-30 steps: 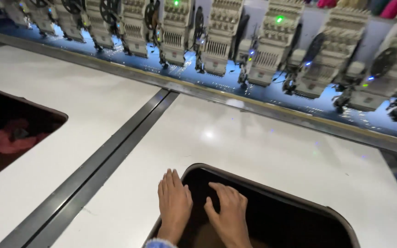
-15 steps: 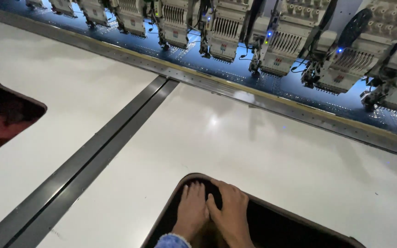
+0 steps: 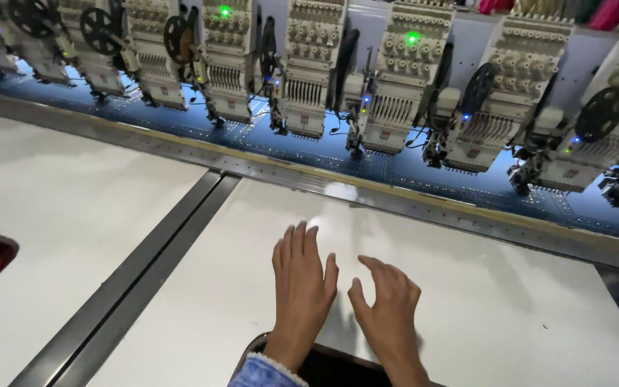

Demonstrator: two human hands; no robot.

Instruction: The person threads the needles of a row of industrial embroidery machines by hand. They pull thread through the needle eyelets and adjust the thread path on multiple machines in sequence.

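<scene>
While the white worktop (image 3: 510, 315) lies flat under both palms, we see our left hand (image 3: 301, 283) and right hand (image 3: 390, 304) released, fingers spread, grasping nothing; the embroidery heads (image 3: 395, 93) stand well beyond the fingertips, the dark cutout (image 3: 324, 367) at our wrists.

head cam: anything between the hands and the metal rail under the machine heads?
Nothing: in the head view only bare white tabletop lies between the left hand, the right hand and the rail.
</scene>
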